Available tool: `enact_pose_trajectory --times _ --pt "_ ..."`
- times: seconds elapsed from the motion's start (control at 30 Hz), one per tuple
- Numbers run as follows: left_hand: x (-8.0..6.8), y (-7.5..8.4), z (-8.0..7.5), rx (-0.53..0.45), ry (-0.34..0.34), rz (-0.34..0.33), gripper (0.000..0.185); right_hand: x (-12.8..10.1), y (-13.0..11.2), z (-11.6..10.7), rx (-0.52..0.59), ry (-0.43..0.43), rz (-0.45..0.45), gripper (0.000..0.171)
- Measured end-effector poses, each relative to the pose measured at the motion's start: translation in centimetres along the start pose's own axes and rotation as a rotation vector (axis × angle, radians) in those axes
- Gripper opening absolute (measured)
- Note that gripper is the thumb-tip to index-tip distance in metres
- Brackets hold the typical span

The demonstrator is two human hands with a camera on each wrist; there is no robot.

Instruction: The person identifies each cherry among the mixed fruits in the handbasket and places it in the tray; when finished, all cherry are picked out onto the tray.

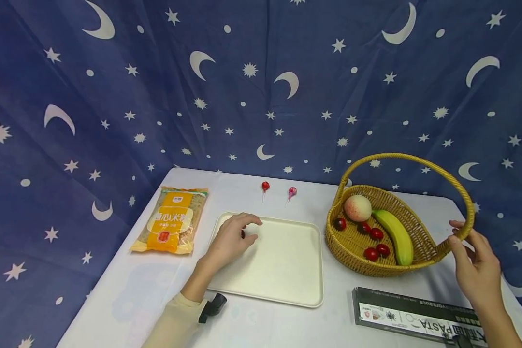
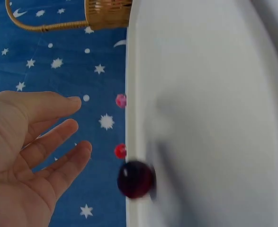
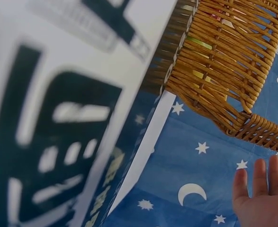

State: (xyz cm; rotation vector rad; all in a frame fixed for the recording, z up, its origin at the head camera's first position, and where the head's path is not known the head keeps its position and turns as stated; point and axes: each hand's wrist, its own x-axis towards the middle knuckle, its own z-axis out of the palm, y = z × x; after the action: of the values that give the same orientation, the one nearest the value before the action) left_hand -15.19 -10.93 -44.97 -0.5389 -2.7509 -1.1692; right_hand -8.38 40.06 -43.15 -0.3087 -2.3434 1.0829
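The dark-red, glossy round fruit (image 2: 136, 179) sits just beneath the left hand (image 1: 230, 241), whose relaxed fingers are spread apart and grasp nothing. With nothing holding it and no flat side, it could roll across the cream rectangular plastic tray (image 1: 282, 261) under those fingers if a fingertip brushed it. Farther out, the right hand (image 1: 480, 270) grasps the arched handle of the golden-brown wicker basket (image 1: 344, 251) between thumb and forefinger. A lopsided pull at that one end could tip it, sending the smooth red fruits (image 1: 383, 250) or the pinkish round peach (image 1: 358, 208), left of the right fingers, rolling; the curved yellow-green banana (image 1: 401, 237), lying closer to them, might slide. The long black-and-white pasta carton (image 1: 396, 311), nearer the wearer than those fingers, could be knocked by the right forearm.

In the head view the left fingers mostly cover the dark-red fruit; in the left wrist view it is blurred, so I cannot tell whether it touches the tray. The right wrist view leaves out the thumb, and the blurred carton there hides part of the basket. The forearm covers the carton's end.
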Motion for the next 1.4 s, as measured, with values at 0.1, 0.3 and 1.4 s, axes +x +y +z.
enact_pose_trajectory --times 0.1,0.3,1.4 --pt "0.5 0.7 0.5 -0.015 -0.009 0.017 0.033 -0.1 0.0 0.0 0.000 0.001 -0.004 0.042" --pt "1.7 2.5 1.7 -0.036 -0.027 0.073 0.035 -0.2 0.1 0.0 0.000 0.006 -0.014 0.041" --pt "9.6 13.8 10.3 0.010 -0.245 0.274 0.043 -0.1 0.1 0.0 0.039 0.000 -0.063 0.040"
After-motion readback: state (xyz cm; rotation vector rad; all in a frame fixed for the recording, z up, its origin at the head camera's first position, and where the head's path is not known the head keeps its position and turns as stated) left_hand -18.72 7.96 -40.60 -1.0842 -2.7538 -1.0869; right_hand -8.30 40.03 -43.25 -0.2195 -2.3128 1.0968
